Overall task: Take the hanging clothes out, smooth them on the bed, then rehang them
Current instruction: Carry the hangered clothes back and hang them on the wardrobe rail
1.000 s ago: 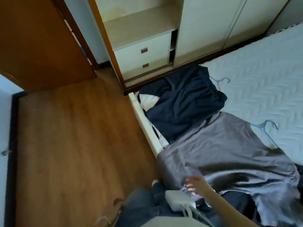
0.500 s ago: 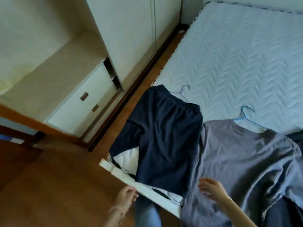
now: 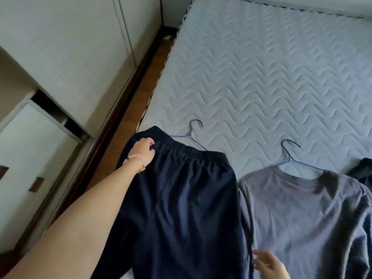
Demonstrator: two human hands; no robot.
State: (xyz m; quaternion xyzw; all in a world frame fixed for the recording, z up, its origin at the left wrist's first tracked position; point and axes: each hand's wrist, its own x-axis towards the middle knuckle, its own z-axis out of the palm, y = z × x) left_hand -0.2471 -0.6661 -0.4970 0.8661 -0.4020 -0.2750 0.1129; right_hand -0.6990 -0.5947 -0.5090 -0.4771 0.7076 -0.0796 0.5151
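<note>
Dark navy shorts [image 3: 181,198] lie on the quilted white mattress [image 3: 261,77], waistband toward the far side, with a purple wire hanger [image 3: 193,135] sticking out from under it. My left hand [image 3: 143,152] is stretched out and rests on the waistband's left corner, fingers curled onto the fabric. Beside the shorts lies a grey long-sleeved shirt [image 3: 298,214] on a blue hanger [image 3: 291,158]. My right hand [image 3: 267,264] hovers with fingers apart at the shirt's lower left edge, near the seam between the two garments.
Another dark garment [image 3: 362,172] shows at the right edge. White wardrobe doors [image 3: 70,57] and drawers [image 3: 26,158] stand left of the bed. A narrow strip of wooden floor [image 3: 141,81] runs between wardrobe and mattress.
The view swung from floor and wardrobe onto the bed. My left hand reached forward from the bed's edge to the shorts' waistband. My right hand stayed low by the grey shirt.
</note>
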